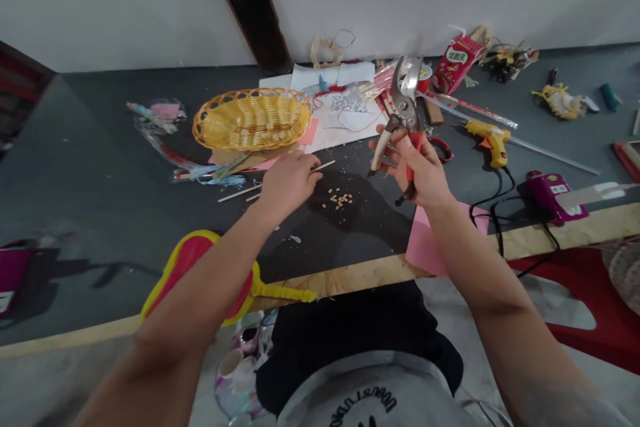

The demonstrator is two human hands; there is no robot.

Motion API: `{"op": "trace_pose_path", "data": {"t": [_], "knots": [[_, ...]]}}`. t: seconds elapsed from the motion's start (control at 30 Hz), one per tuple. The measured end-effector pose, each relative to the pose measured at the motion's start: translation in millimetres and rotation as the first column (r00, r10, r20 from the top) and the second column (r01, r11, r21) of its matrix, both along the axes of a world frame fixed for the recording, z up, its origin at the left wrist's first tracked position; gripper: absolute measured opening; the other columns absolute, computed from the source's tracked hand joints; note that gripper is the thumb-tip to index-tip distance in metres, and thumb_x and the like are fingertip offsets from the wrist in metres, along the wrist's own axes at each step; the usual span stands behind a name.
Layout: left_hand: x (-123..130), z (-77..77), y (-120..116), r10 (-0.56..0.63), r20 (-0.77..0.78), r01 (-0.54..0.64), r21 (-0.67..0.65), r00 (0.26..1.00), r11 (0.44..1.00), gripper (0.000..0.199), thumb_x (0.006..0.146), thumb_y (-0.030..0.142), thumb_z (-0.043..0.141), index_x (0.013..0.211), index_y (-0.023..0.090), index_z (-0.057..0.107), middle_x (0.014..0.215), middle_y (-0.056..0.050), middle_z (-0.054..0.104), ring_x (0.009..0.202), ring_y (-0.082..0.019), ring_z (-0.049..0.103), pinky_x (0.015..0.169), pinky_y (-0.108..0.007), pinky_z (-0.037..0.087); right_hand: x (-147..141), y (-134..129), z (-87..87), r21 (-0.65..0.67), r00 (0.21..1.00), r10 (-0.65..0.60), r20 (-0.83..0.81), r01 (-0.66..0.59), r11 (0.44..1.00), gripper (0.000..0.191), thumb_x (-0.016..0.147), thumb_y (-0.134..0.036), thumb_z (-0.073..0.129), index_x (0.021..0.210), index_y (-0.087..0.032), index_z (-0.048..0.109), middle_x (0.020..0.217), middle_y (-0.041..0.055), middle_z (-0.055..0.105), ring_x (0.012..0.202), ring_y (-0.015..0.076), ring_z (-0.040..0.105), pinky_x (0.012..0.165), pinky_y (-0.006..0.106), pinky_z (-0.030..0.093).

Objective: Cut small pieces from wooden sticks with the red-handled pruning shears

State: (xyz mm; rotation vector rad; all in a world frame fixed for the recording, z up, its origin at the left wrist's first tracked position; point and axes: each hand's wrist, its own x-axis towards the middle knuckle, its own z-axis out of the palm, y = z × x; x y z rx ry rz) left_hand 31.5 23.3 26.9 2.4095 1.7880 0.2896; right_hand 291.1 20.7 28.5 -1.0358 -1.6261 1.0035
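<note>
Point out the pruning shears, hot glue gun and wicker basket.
pruning shears (410,88), head view, on the steel blades
hot glue gun (493,138), head view, on the yellow body
wicker basket (216,105), head view, on the woven rim

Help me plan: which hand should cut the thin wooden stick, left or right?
Right, likely: the right hand grips the red-and-cream-handled steel pruning shears, while the left hand sits over the thin wooden stick, suited to steadying it.

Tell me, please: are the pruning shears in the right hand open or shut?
Open: the metal blades of the pruning shears stand apart at the tips, and the grips spread in the right hand.
</note>
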Motion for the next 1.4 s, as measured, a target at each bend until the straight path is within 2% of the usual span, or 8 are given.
{"op": "trace_pose_path", "data": {"t": [0.13,0.23,0.43,0.57,0.73,0.93,1.17,1.4], "knots": [[9.7,-16.4,0.8,0.027,0.001,-0.027,0.061,1.000,0.998,0.020,0.094,0.028,0.055,0.100,0.019,0.072,0.104,-0.016,0.069,0.106,-0.033,0.063,0.094,-0.047,0.049,-4.0,-0.2,-5.9,0.006,1.000,-0.022,0.015,0.022,1.000,0.046,0.097,-0.069,0.043,0.112,-0.028,0.057,0.131,0.0090,0.063,0.098,0.0186,0.067,0.078,0.035,0.056],[11.8,-14.2,3.2,0.021,0.014,-0.022,0.110,1.000,0.994,0.019,0.094,0.022,0.051,0.092,0.020,0.070,0.102,-0.016,0.069,0.107,-0.033,0.062,0.096,-0.047,0.049,-5.3,-3.2,-4.4,0.050,0.992,-0.063,0.105,0.058,0.997,0.040,0.097,-0.062,0.050,0.108,-0.025,0.060,0.117,0.0081,0.067,0.092,0.0184,0.065,0.080,0.036,0.056],[-2.7,8.4,-11.9,0.018,0.264,-0.099,0.295,0.964,0.950,0.015,0.096,0.023,0.049,0.094,0.025,0.064,0.095,-0.010,0.071,0.094,-0.027,0.066,0.086,-0.041,0.052,-7.2,-5.8,-3.4,0.290,0.923,-0.170,0.344,0.068,0.955,0.029,0.098,-0.041,0.047,0.114,-0.023,0.063,0.126,0.0134,0.065,0.130,0.0269,0.056,0.107,0.047,0.048],[-6.9,9.2,-23.0,-0.063,0.469,-0.134,0.375,0.881,0.917,0.018,0.099,0.034,0.050,0.097,0.024,0.065,0.096,-0.008,0.075,0.095,-0.023,0.069,0.089,-0.036,0.053,-13.0,-10.1,-7.9,0.356,0.871,-0.143,0.470,-0.040,0.934,0.023,0.097,-0.038,0.051,0.108,-0.023,0.064,0.137,0.0159,0.062,0.128,0.0292,0.058,0.106,0.050,0.048],[-8.4,3.7,-29.4,-0.028,0.633,-0.243,0.338,0.774,0.909,0.025,0.099,0.041,0.055,0.100,0.021,0.069,0.094,-0.006,0.077,0.085,-0.019,0.072,0.080,-0.031,0.056,-23.1,-22.5,-9.7,0.431,0.788,-0.173,0.591,-0.127,0.893,0.016,0.097,-0.033,0.055,0.103,-0.023,0.065,0.139,0.0159,0.062,0.120,0.0310,0.061,0.098,0.050,0.049],[-6.9,15.4,-40.6,-0.037,0.585,-0.204,0.341,0.810,0.918,0.025,0.099,0.041,0.054,0.093,0.023,0.071,0.089,-0.006,0.078,0.085,-0.020,0.073,0.080,-0.033,0.057,-30.7,-33.3,-5.5,0.433,0.751,-0.146,0.643,-0.200,0.879,0.012,0.093,-0.028,0.060,0.103,-0.025,0.066,0.141,0.0133,0.062,0.121,0.0312,0.060,0.099,0.051,0.046],[0.0,17.3,-51.7,0.027,0.657,-0.185,0.172,0.753,0.968,0.025,0.100,0.042,0.053,0.098,0.022,0.068,0.066,0.002,0.068,0.053,-0.012,0.063,0.062,-0.025,0.053,-34.1,-37.6,-2.0,0.453,0.758,-0.158,0.633,-0.197,0.869,0.011,0.096,-0.030,0.058,0.102,-0.026,0.067,0.140,0.0131,0.063,0.120,0.0299,0.061,0.098,0.050,0.046],[0.0,21.5,-50.2,0.077,0.704,-0.254,0.149,0.706,0.956,0.025,0.098,0.041,0.056,0.101,0.021,0.070,0.069,0.001,0.071,0.050,-0.011,0.061,0.055,-0.024,0.050,-34.2,-38.0,-1.6,0.446,0.750,-0.155,0.643,-0.202,0.872,0.011,0.097,-0.032,0.058,0.102,-0.026,0.066,0.140,0.0133,0.064,0.119,0.0295,0.062,0.097,0.050,0.048]]}}
